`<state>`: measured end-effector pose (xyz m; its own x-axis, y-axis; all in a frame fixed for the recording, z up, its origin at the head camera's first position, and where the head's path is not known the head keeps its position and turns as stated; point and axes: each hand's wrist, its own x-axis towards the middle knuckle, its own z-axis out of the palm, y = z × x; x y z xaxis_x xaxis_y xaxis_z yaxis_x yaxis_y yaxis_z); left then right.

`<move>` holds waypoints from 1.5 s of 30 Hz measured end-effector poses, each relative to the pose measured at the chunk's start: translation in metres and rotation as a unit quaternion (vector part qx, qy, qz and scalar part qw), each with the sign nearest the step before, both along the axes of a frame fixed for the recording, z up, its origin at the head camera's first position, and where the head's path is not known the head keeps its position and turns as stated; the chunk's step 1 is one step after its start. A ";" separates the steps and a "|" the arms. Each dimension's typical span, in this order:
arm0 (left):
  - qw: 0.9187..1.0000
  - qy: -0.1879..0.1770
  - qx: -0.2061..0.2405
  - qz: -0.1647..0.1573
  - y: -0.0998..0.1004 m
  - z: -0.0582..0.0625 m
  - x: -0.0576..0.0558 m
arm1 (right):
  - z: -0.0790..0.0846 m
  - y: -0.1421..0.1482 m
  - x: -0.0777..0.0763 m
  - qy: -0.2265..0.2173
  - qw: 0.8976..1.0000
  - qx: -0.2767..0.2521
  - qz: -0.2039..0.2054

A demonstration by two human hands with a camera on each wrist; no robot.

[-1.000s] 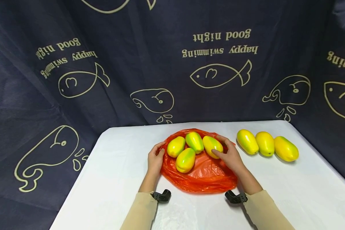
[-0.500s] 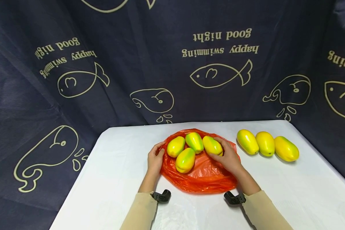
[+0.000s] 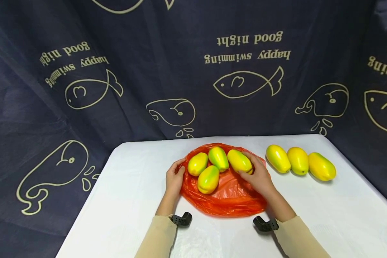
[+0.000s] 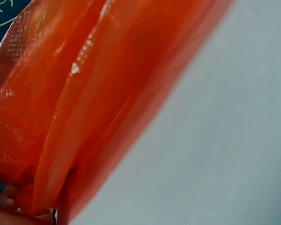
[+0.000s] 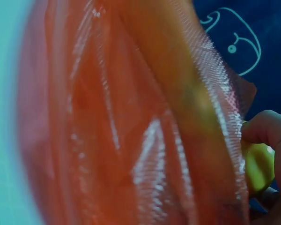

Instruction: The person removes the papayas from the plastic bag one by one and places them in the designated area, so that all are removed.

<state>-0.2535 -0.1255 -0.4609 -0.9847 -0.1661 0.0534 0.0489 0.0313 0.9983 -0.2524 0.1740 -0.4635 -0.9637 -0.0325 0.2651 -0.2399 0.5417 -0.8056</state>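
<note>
A red plastic bag (image 3: 229,204) lies spread on the table, its mouth gaping upward. My left hand (image 3: 175,177) pinches its left rim; the left wrist view shows fingertips at the bag's folds (image 4: 84,117). Several yellow-green papayas are in the bag: one at left (image 3: 197,164), one at the back (image 3: 218,158), one in front (image 3: 208,180). At the bag's right side my right hand (image 3: 258,177) grips another papaya (image 3: 239,161), thumb on the near side and fingers behind it. In the right wrist view that papaya (image 5: 258,166) is partly hidden by the bag.
Three more papayas lie in a row to the right of the bag: a left one (image 3: 278,158), a middle one (image 3: 297,161) and a right one (image 3: 321,167). They rest on the white table (image 3: 132,186). A dark printed curtain (image 3: 180,71) hangs behind it.
The papaya in my right hand has shifted slightly, and the right fingers have changed their hold on it. My left hand and the other papayas have stayed in place.
</note>
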 end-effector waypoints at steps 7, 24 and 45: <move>1.000 -0.002 0.002 0.001 -0.003 0.000 0.002 | 0.011 0.002 0.006 -0.015 0.999 -0.023 -0.022; 1.000 0.003 -0.002 -0.001 -0.001 -0.001 0.002 | 0.031 0.026 0.024 -0.018 0.997 -0.072 -0.039; 1.000 0.008 -0.001 -0.003 -0.001 -0.001 0.001 | 0.027 0.076 0.040 0.029 0.991 -0.086 -0.100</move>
